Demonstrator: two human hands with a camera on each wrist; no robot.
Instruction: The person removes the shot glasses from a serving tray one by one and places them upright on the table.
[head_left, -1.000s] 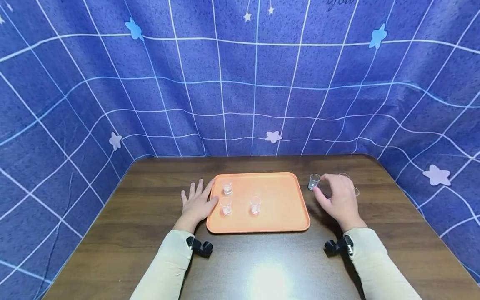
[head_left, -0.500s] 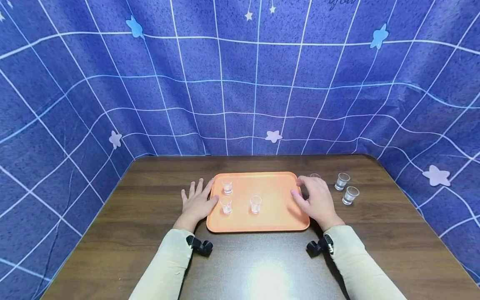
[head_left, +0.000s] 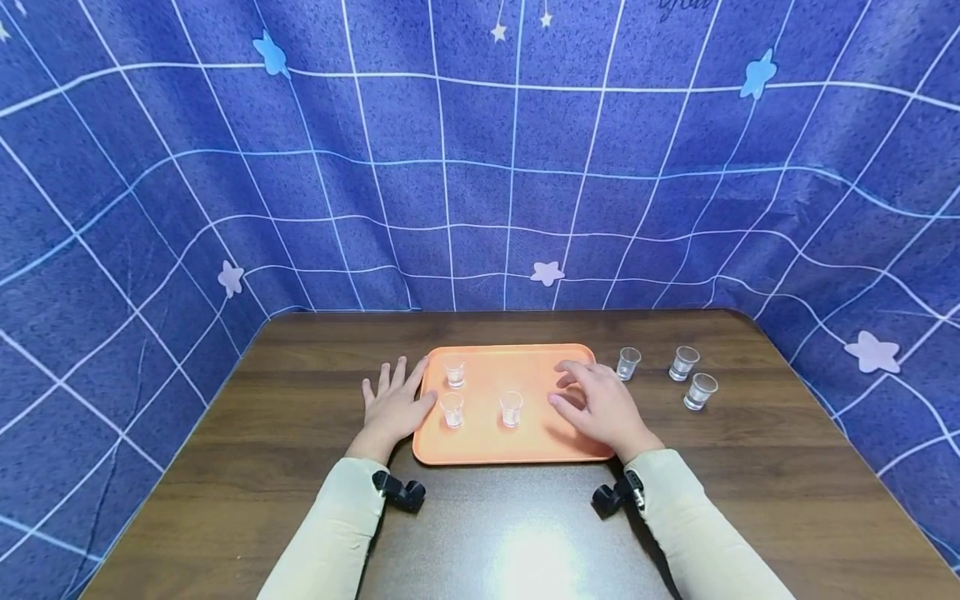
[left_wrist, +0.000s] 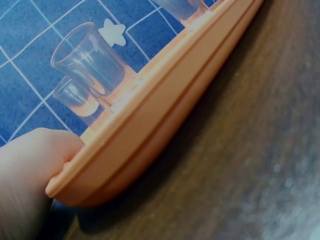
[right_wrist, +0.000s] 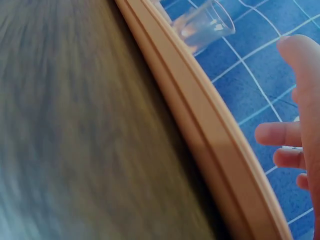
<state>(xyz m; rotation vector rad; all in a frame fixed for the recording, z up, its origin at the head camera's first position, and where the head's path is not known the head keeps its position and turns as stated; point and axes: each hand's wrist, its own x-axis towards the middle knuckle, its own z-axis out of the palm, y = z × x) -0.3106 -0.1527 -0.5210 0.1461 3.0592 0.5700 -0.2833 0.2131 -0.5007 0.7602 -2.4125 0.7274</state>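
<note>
An orange tray (head_left: 555,375) lies on the wooden table with three small clear shot glasses on it: a back-left glass (head_left: 454,374), a front-left glass (head_left: 452,411) and a middle glass (head_left: 511,409). My left hand (head_left: 393,410) rests with fingers spread at the tray's left edge, thumb over the rim; the left wrist view shows that hand (left_wrist: 37,165) right against the tray corner. Over the tray's right side is my right hand (head_left: 603,406), fingers loosely bent with nothing between them. In the right wrist view its thumb and fingertips (right_wrist: 280,134) stand apart, with a glass beyond.
Right of the tray, three more shot glasses stand on the table: one close to the tray (head_left: 628,364), one farther right (head_left: 683,363) and one nearer the front (head_left: 701,391). A blue curtain (head_left: 480,200) with white lines and stars hangs behind the table.
My right hand has moved left, from beside the glass at the tray's right to over the tray, uncovering the glasses on the right. My left hand and the glasses have stayed in place.
</note>
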